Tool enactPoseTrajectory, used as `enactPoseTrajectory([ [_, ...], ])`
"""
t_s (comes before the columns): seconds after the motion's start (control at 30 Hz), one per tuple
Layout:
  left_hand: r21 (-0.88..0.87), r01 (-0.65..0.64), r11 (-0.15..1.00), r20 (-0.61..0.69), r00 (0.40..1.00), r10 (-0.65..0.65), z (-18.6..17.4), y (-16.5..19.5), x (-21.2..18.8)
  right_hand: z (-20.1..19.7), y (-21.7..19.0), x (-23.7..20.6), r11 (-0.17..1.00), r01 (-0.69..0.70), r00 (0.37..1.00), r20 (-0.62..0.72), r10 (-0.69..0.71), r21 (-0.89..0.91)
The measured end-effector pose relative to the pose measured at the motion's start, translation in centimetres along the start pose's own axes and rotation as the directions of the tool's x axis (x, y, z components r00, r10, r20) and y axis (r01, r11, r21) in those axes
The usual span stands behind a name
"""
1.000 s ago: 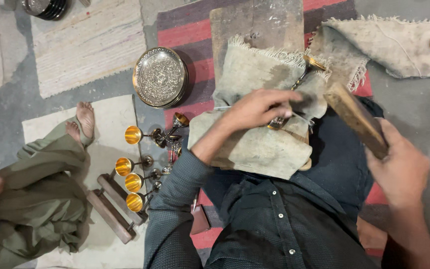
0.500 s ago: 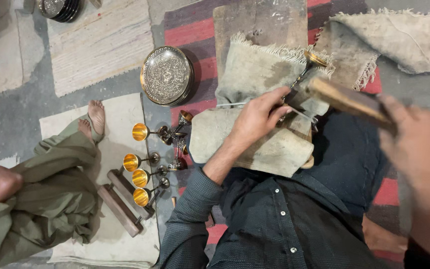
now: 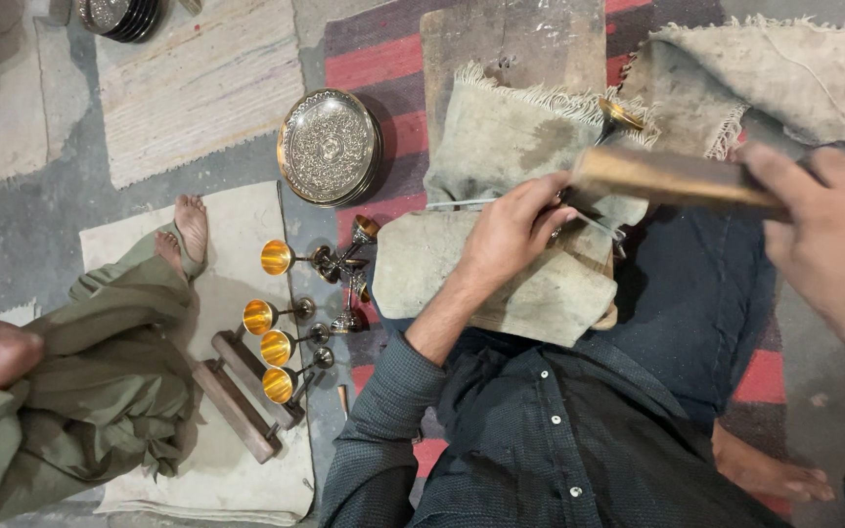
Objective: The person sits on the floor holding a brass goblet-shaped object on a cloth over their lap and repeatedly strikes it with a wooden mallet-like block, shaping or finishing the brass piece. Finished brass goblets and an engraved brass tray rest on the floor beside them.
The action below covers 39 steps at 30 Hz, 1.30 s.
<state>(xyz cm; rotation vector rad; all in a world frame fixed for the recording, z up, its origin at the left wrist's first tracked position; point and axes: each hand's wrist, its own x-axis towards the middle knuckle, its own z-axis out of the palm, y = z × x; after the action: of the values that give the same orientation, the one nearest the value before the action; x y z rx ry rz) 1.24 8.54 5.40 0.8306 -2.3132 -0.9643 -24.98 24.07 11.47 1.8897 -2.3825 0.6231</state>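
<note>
left hand (image 3: pixel 511 235): fingers closed, pinning a thin metal tool (image 3: pixel 594 227) on the cloth-covered block (image 3: pixel 501 284)
right hand (image 3: pixel 823 235): gripping wooden mallet (image 3: pixel 672 178), raised
relation: mallet's long axis runs left-right, its head just above the tool; left hand is nearer

The light is soft and rather dim, coming evenly from above, so shadows are weak; only a short dark shadow lies beside the engraved round tray (image 3: pixel 330 147). The gold insides of the small goblets (image 3: pixel 276 257) shine with a warm glare. The right hand (image 3: pixel 833 244) and the wooden block (image 3: pixel 667 176) are blurred from motion. The left hand (image 3: pixel 511 235) is sharper. Edges bend slightly outward.
</note>
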Motion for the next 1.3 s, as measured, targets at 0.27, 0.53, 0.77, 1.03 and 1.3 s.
enactPoseTrajectory([
  [0.27, -0.014, -0.03, 0.999, 0.0, 1.0, 0.03, -0.1, 0.0, 0.0, -1.3, -1.6, 0.7, 0.998, -0.038, 0.994, 0.103, 0.042, -0.044],
  [0.53, -0.02, -0.02, 1.0, 0.041, 0.999, 0.021, -0.3, 0.3, 0.1, -1.9, -2.6, 0.8, 0.857, -0.348, 0.937, 0.108, 0.332, 0.381],
  [0.77, -0.027, -0.056, 0.998, 0.024, 0.998, 0.057, -0.3, 0.3, 0.2, -0.8, -1.1, -0.2, 0.943, -0.167, 0.986, 0.074, 0.151, 0.288],
  [1.03, -0.028, -0.062, 0.998, 0.021, 0.998, 0.063, -0.3, 0.4, 0.2, -0.5, -0.4, -0.7, 0.998, 0.017, 0.998, 0.052, -0.02, 0.058],
  [1.3, -0.04, -0.017, 0.999, 0.048, 0.999, 0.019, -0.2, 0.5, 0.2, -2.0, -2.5, 0.1, 0.994, 0.011, 0.999, 0.042, -0.006, -0.11],
])
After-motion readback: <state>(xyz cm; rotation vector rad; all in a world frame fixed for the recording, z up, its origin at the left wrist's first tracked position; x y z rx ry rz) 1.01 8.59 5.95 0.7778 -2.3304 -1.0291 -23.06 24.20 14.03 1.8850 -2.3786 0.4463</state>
